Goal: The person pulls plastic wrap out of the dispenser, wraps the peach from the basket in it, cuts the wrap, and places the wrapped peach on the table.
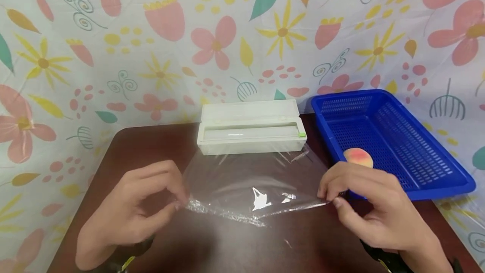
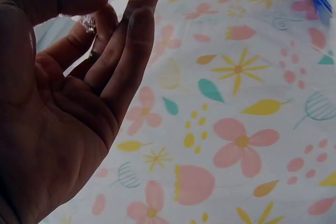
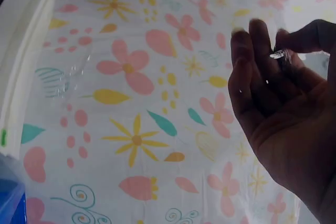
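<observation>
A sheet of clear plastic wrap point(image 1: 242, 180) stretches toward me from a white wrap dispenser point(image 1: 251, 144), whose lid stands open at the back. My left hand point(image 1: 136, 205) pinches the sheet's near left corner between thumb and fingers. At the near right corner, my right hand point(image 1: 371, 205) pinches the wrap the same way. The near edge between them is bunched and sags in the middle. In the left wrist view, the left hand point(image 2: 79, 66) shows thumb and fingertip together on a bit of film. The right wrist view shows the right hand point(image 3: 289, 93) pinching shiny film.
A blue plastic basket point(image 1: 428, 138) stands at the right of the dark brown table point(image 1: 144, 146). A peach point(image 1: 358, 157) shows at its left side, partly behind the right hand. Behind the table hangs a flower-patterned cloth point(image 1: 216, 45).
</observation>
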Demonstrator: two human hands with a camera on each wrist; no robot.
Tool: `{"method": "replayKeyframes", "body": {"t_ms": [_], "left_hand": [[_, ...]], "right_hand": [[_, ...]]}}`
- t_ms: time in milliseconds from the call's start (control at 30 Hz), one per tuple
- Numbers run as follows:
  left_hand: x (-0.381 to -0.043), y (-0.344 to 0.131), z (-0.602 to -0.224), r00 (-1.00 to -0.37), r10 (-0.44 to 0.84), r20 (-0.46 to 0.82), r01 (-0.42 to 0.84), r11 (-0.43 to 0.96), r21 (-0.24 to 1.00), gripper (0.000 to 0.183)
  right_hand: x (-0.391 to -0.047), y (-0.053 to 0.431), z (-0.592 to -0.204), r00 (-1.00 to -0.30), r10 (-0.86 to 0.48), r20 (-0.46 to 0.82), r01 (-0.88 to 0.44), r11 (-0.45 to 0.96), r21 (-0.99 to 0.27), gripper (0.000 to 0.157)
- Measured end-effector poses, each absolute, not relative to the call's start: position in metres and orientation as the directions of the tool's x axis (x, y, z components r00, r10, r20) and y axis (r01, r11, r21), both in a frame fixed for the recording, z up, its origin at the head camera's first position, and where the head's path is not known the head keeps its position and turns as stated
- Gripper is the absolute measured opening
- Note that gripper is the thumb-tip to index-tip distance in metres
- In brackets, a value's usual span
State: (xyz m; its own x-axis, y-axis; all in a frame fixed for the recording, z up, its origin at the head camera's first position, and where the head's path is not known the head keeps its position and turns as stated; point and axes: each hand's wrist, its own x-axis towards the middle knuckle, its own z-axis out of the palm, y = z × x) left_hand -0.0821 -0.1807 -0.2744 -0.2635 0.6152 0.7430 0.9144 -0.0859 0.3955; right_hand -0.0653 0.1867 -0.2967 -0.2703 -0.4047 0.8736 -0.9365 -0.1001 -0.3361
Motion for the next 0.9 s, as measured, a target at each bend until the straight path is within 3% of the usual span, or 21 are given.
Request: {"method": "replayKeyframes", "body": {"t_ms": [100,333,533,700,900], "left_hand": [[-0.074,-0.183,-0.276,-0.293,0.673,0.679,0.898,-0.050,0.438,0.037],[-0.067,-0.184,-0.283,-0.332,0.721,0.609,0.874,-0.007,0.486,0.039],[-0.064,-0.189,-0.296,-0.348,0.746,0.568,0.849,-0.006,0.528,0.038],[-0.059,-0.197,-0.320,-0.399,0.800,0.449,0.810,0.079,0.581,0.034],[-0.057,-0.200,-0.344,-0.450,0.842,0.297,0.750,0.176,0.637,0.036]], "right_hand": [[-0.060,0.188,-0.298,-0.244,-0.460,0.854,-0.940,-0.105,-0.325,0.008],[-0.052,0.200,-0.303,-0.328,-0.510,0.795,-0.929,0.023,-0.368,0.005],[-0.054,0.203,-0.311,-0.410,-0.559,0.721,-0.901,0.127,-0.414,0.018],[-0.057,0.204,-0.326,-0.480,-0.636,0.604,-0.869,0.249,-0.428,0.037],[-0.062,0.205,-0.364,-0.519,-0.740,0.428,-0.846,0.373,-0.382,0.036]]}}
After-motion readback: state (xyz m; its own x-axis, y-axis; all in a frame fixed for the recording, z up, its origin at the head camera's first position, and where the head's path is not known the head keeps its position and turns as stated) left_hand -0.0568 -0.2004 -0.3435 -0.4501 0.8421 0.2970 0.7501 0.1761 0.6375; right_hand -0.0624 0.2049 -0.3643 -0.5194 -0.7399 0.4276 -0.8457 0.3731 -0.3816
